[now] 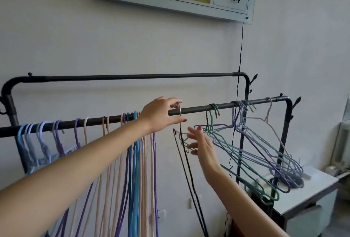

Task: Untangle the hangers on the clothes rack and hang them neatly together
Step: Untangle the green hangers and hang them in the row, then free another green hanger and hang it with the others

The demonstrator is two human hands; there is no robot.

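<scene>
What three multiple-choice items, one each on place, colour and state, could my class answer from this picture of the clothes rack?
1. Where do the tangled green and purple wire hangers hang on the front black metal rail?
A right end B left end C middle
2. What colour is the thin wire hanger held by the left hand?
A pink B black C blue
3. How is the right hand?
A fist B gripping the rail C fingers spread

Key: 1 A, they cluster near the right corner. 2 B, its wire is dark. 3 C, it holds nothing.
</scene>
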